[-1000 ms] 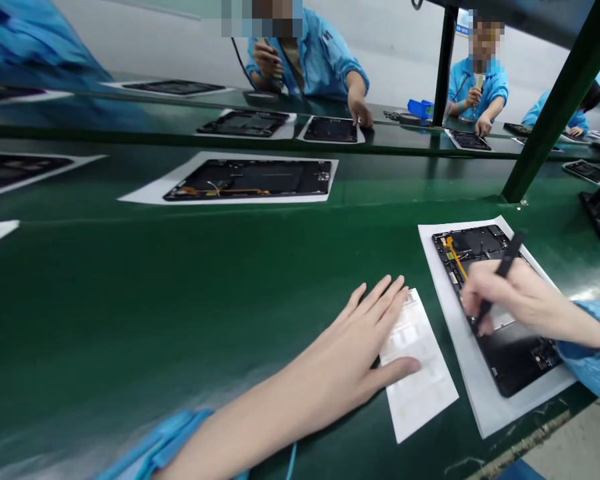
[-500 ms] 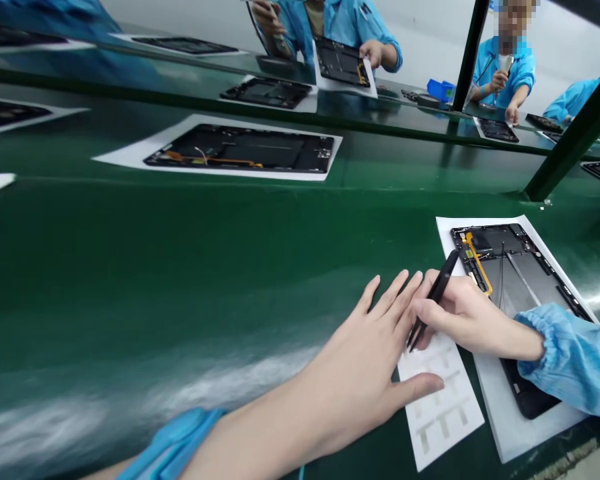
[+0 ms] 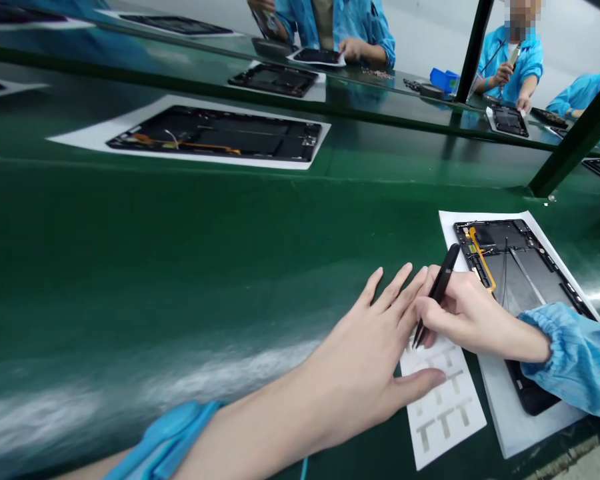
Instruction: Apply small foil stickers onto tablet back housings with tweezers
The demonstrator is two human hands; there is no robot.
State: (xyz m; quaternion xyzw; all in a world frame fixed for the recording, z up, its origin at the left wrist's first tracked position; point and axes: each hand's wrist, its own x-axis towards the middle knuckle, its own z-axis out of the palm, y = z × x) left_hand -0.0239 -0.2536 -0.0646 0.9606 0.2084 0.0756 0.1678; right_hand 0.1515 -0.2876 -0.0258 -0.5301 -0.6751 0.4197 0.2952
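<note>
My right hand (image 3: 455, 303) grips black tweezers (image 3: 443, 280), their tips pointing down at a white sheet of T-shaped stickers (image 3: 453, 407). Spread flat, my left hand (image 3: 380, 340) lies over the left and upper part of that sheet, its thumb across the sheet and its fingertips beside the right hand. Part of the sheet is hidden beneath both hands. Under my right forearm is an opened black tablet housing (image 3: 523, 267) with an orange flex cable (image 3: 483, 260), resting on white paper or foam (image 3: 505, 427).
Another tablet housing (image 3: 220, 137) lies on white paper on the green belt (image 3: 180, 253) farther back. A dark green post (image 3: 570, 133) slants up at right. Across the line, people in blue jackets (image 3: 337, 30) handle more housings. A blue box (image 3: 445, 80) stands there.
The far housings on the near belt have shifted left. A co-worker opposite has lowered a housing from upright to flat. My hands and the tweezers stay nearly in place over the sticker sheet.
</note>
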